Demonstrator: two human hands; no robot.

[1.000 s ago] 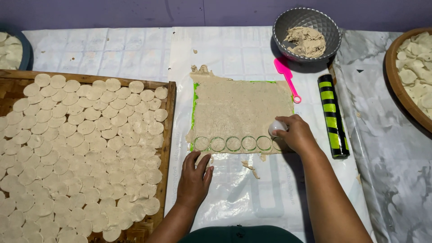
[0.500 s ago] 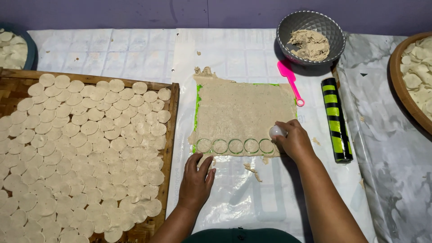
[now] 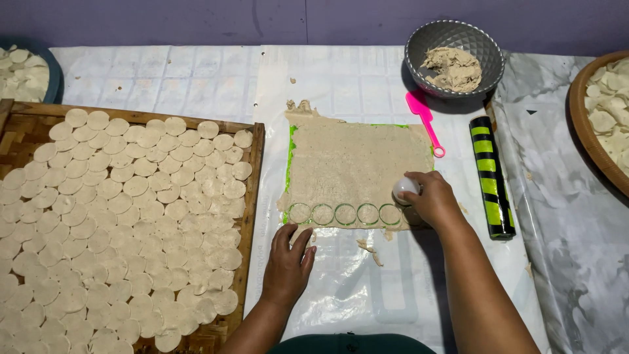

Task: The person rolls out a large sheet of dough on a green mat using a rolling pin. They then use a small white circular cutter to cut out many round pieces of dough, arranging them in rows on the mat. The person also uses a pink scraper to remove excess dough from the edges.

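Nearest to me, my left hand (image 3: 288, 262) lies flat and released on the clear plastic sheet (image 3: 341, 288), fingertips just below the near left corner of the dough sheet (image 3: 357, 167). My right hand (image 3: 429, 200) is clenched around a small white round cutter (image 3: 404, 189), pressing it on the near right corner of the dough. The dough sheet lies directly ahead of both hands, long axis running left to right over a green mat (image 3: 289, 157); a row of cut circles (image 3: 345, 214) follows its near edge, and the right hand is at that row's right end, so it is the nearer hand to the uncut area beyond. To the left, a woven tray (image 3: 252, 196) holds many cut discs (image 3: 131, 223) in overlapping rows. To the right, a black and green striped roller (image 3: 491, 177) lies pointing away from me. Farther off, a pink scraper (image 3: 422, 118) rests beside a grey bowl (image 3: 419, 49) holding a lump of dough. Two more trays of discs sit at the far left (image 3: 49, 72) and right (image 3: 580, 124) edges.
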